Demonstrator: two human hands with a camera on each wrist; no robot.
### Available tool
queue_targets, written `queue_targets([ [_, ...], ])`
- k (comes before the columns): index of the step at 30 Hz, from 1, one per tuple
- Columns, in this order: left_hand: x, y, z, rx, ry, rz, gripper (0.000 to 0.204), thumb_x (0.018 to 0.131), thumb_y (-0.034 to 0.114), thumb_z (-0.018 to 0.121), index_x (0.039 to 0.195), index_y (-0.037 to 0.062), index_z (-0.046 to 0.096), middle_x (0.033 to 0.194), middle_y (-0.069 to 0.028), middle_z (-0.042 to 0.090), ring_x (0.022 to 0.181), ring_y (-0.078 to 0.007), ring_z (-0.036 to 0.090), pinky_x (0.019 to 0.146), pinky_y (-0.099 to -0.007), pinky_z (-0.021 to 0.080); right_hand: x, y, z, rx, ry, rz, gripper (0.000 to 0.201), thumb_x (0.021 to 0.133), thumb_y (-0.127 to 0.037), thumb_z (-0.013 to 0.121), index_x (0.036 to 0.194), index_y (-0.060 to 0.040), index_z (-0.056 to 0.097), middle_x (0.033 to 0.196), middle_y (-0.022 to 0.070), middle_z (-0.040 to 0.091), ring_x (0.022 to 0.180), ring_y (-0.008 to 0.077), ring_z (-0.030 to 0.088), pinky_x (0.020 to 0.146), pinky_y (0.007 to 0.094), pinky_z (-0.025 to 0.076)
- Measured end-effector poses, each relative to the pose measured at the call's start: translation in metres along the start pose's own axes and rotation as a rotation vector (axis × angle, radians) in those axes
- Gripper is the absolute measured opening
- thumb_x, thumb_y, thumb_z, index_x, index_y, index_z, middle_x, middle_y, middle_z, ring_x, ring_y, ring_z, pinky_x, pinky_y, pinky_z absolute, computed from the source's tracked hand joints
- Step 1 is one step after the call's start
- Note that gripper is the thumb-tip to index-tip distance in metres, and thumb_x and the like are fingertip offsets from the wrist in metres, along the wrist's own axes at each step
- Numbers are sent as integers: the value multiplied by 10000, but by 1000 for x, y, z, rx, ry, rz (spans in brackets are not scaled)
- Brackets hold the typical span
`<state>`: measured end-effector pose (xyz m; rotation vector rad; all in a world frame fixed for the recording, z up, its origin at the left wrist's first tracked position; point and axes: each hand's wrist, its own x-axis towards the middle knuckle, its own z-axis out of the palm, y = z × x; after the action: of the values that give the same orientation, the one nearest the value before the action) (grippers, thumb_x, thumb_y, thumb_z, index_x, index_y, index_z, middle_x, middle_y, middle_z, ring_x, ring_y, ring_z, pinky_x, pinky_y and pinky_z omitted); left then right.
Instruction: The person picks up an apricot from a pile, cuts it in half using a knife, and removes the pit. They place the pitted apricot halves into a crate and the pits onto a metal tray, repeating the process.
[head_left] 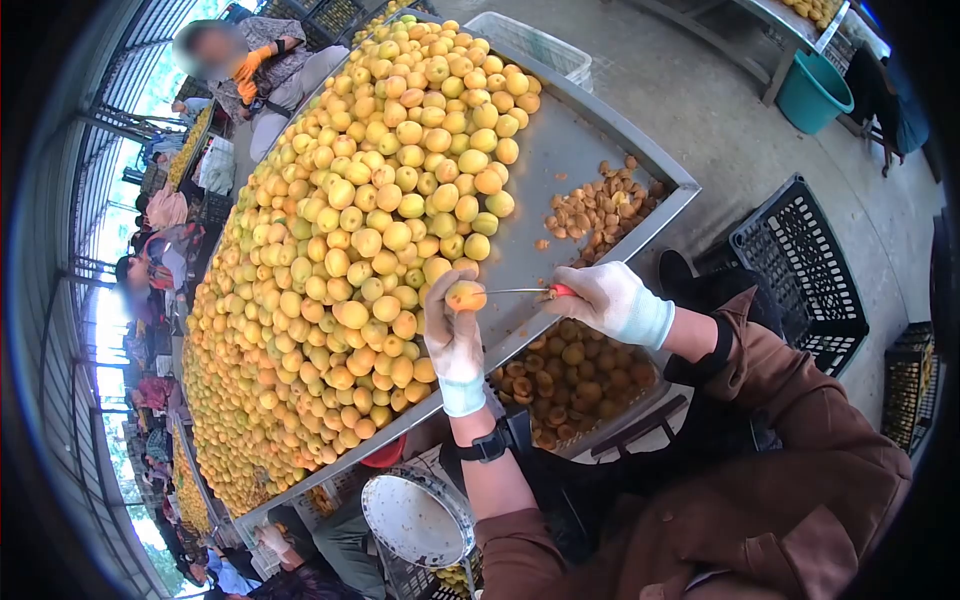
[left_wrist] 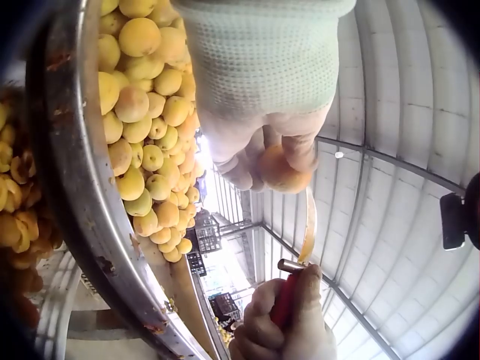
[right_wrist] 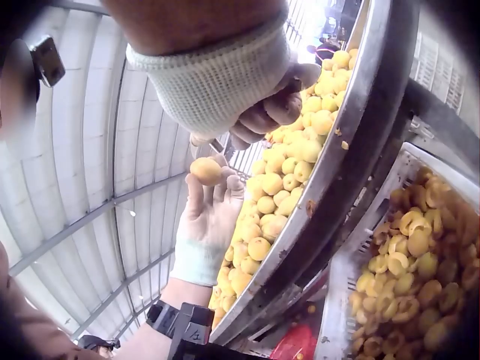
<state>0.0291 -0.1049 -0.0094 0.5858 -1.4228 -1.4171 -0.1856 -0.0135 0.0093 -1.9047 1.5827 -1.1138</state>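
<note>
My gloved left hand [head_left: 455, 340] holds a single yellow-orange apricot [head_left: 466, 296] up between thumb and fingers, over the front edge of the metal table. In my gloved right hand [head_left: 618, 303] I grip a knife [left_wrist: 308, 229] by its red handle. The thin blade reaches across toward the apricot, its tip right at the fruit in the head view. Beyond my left hand, a large heap of whole apricots [head_left: 370, 200] covers the table. Brown apricot pits [head_left: 600, 212] lie in a loose pile near the table's corner, past my right hand.
Below the table edge stands a white crate [right_wrist: 341, 281] filled with apricot halves [right_wrist: 420, 262]. A raised metal rim [head_left: 640, 235] borders the table. Black crates [head_left: 800, 270], a teal tub [head_left: 815, 92] and a round white pan [head_left: 418, 515] are around. Another person in orange gloves sits across the table.
</note>
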Motion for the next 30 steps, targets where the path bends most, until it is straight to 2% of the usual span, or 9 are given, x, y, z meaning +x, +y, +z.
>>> queue_targets([
  [7,2,-4,7,75,-5,7,566,949,316,621,1336,-48,428,1274,-194,535,1160,-251,522,1014,-395,401,-5,-1,3,-70,-15,35,300,916,-367,592,891,-68,571,677,148,605,654,346,624,566,410,491],
  [10,-1,-11,18,-20,35,-47,454,969,238,593,1304,-39,458,1261,-169,542,1147,-240,553,1016,-398,432,-7,-4,10,-95,-25,88,309,939,-373,556,903,-66,557,693,154,611,672,359,623,574,432,488],
  [12,-2,-16,27,-144,114,-102,472,986,282,558,1300,-51,442,1267,-187,527,1194,-291,544,1024,-482,449,-9,-1,20,-35,-22,157,315,950,-379,543,910,-66,543,694,156,611,676,364,623,577,436,488],
  [13,-2,-17,28,-75,99,-90,512,999,364,509,1288,-51,432,1247,-186,523,1210,-339,538,1027,-543,449,-10,1,26,-24,-4,142,322,955,-378,539,913,-59,529,694,165,609,673,370,620,574,440,487],
  [20,-14,-29,48,-153,211,-205,601,992,507,443,1266,-28,438,1191,-148,535,1191,-390,546,1020,-520,437,-10,0,48,-17,44,168,341,956,-386,531,950,-45,521,687,179,615,654,387,620,544,444,484],
  [22,-18,-32,51,-285,223,-326,738,943,608,442,1333,-17,390,1267,-176,508,1207,-375,530,981,-501,452,-8,1,57,7,57,181,338,957,-383,530,953,-45,521,692,178,617,658,387,621,547,445,485],
  [26,-18,-31,47,-279,212,-308,739,952,598,447,1371,-6,370,1266,-179,518,1225,-348,513,970,-459,446,-4,-1,59,55,73,149,331,961,-376,520,953,-46,514,709,174,624,672,387,624,555,446,489],
  [28,-17,-29,43,-211,236,-319,674,984,545,433,1350,-20,411,1245,-172,546,1240,-341,507,1043,-456,391,-3,1,59,32,63,163,332,964,-380,514,950,-48,510,712,173,624,676,386,625,556,445,489],
  [30,-15,-33,40,-160,239,-271,654,998,514,426,1362,-28,400,1239,-180,554,1227,-327,513,1042,-448,392,-3,0,57,5,52,177,334,967,-383,507,948,-50,507,715,173,624,680,384,626,558,444,489],
])
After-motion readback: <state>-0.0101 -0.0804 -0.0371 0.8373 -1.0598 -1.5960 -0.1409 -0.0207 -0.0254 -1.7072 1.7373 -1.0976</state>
